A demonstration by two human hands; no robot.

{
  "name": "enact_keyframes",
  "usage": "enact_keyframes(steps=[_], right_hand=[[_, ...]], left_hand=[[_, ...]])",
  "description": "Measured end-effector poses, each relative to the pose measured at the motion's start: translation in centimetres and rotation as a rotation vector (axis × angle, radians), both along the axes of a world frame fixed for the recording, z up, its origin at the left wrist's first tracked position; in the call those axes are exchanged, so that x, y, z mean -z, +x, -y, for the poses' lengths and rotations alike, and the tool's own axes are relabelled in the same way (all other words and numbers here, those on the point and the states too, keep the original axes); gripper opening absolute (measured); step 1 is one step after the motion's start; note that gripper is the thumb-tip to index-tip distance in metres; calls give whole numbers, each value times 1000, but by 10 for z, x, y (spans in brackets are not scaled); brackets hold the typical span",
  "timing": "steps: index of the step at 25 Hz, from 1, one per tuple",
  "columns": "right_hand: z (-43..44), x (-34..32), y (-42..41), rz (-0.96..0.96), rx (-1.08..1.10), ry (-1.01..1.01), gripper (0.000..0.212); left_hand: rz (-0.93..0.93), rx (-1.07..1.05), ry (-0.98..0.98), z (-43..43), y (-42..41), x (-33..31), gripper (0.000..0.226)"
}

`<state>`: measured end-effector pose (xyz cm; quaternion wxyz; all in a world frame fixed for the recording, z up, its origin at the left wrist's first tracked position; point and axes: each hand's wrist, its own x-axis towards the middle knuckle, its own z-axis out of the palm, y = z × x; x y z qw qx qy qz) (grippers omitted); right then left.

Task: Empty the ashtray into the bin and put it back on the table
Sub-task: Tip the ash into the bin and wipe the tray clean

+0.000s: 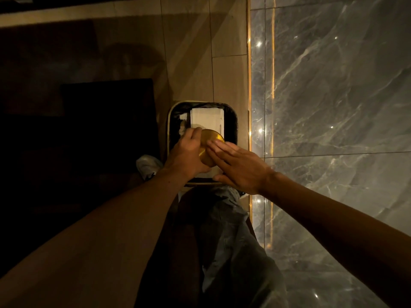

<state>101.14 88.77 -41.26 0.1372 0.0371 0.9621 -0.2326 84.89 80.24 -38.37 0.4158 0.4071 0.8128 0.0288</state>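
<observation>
Amber glass or plastic, ribbed: the ashtray (208, 144) is upturned over the bin (170, 121), underside to camera.

Near: both forearms reach forward over the person's legs. Left hand (185, 155) has its grip closed on the ashtray's left edge, fingers curled round the rim. Right hand (239, 166) is flat, fingers straight, laid against the underside; grip open, holding nothing.

Further: bin is black-lined, white paper (205, 120) inside. Wall (333, 85) just beside it on the right. No bench in view.

Risks, as judged:
- One-hand hold on a smooth rim; a tap from the right palm could knock it loose into the bin.
- Ashtray sits toward the bin's near edge, so ash may fall on trousers or floor.
- Dim light; residue cannot be checked.
</observation>
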Motion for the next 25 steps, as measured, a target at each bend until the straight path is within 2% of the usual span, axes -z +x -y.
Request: enact_keyframes(steps=[25], right_hand=[[2,4,-1,-23,58,8,67]], left_hand=[[-12,-29,33,6,3,7,106]])
